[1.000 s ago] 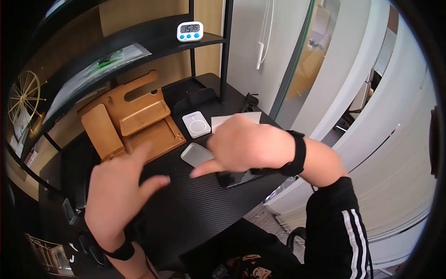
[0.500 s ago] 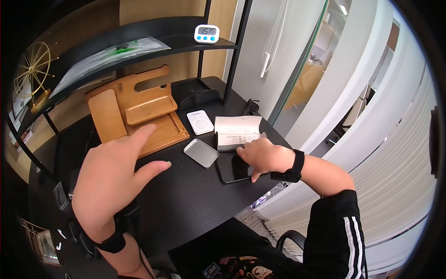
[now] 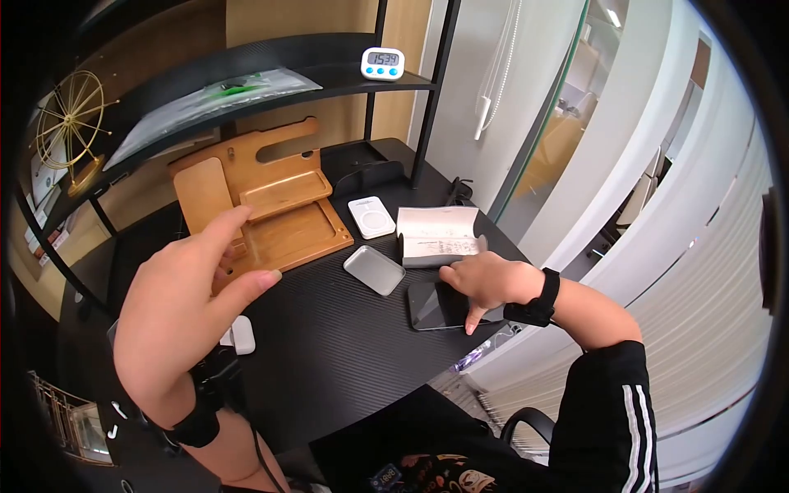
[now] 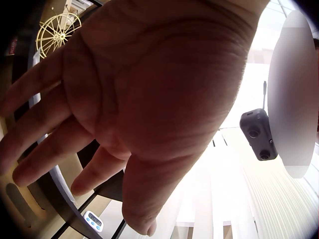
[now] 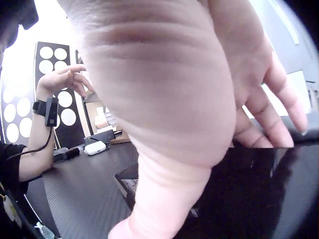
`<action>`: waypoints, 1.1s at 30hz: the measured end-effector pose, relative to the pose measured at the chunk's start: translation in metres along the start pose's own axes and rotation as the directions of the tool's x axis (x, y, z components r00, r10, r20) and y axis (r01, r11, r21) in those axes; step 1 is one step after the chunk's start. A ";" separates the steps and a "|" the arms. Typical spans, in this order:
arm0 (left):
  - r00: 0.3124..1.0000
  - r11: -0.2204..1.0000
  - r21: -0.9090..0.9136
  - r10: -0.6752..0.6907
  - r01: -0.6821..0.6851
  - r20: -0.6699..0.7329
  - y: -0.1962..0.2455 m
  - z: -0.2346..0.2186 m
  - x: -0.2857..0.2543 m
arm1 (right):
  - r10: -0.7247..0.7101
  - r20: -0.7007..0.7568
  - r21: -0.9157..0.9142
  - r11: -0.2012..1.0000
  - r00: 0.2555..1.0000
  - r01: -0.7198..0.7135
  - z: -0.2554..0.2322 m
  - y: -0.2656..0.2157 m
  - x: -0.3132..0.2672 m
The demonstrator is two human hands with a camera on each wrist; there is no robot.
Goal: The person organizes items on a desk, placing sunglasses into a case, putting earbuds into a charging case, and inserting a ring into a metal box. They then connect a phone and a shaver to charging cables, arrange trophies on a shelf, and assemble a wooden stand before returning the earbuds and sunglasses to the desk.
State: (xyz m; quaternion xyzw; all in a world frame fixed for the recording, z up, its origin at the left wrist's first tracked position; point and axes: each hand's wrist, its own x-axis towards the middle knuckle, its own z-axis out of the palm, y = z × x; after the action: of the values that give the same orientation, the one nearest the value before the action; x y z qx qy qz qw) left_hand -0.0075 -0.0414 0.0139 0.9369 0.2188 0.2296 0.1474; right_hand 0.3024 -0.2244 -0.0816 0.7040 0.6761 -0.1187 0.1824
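Observation:
My right hand (image 3: 491, 281) reaches over a black smartphone (image 3: 429, 311) lying flat on the desk. The thumb is at the phone's near edge and the fingers bend down at its far edge, spanning its width; the palm hides its right part. Just behind the phone lies an open dark case (image 3: 440, 234) with a pale, printed lining. To the left are a shallow silver tin (image 3: 375, 271) and a white power bank (image 3: 371, 217) with a ring mark. Holding nothing, my left hand (image 3: 177, 304) hovers in the air before a wooden desk stand (image 3: 288, 240), thumb and fingers apart.
A white earbud case (image 3: 242, 335) sits beside the left wrist. Over the desk runs a black shelf (image 3: 345, 89) bearing a timer (image 3: 383, 63), a plastic bag (image 3: 205, 103) and a gold wheel ornament (image 3: 72, 123). Dark glasses (image 3: 460, 191) lie at the back right.
My right hand has come down from above the tin and case onto the phone, uncovering both. The left hand has shifted slightly left, and the earbud case now shows. The head view has turned somewhat.

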 end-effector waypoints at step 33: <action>0.837 0.117 -0.871 -0.240 -0.478 -0.492 0.015 0.008 0.037 | 0.305 -0.952 0.021 -0.038 0.031 0.999 -0.142 -0.160 0.080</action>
State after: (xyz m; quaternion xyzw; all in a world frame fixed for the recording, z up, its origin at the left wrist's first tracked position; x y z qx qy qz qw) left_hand 0.0312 -0.0386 0.0259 0.5111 -0.0388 0.5718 0.6406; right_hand 0.1362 -0.0890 -0.0012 0.1818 0.6067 -0.1306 -0.7627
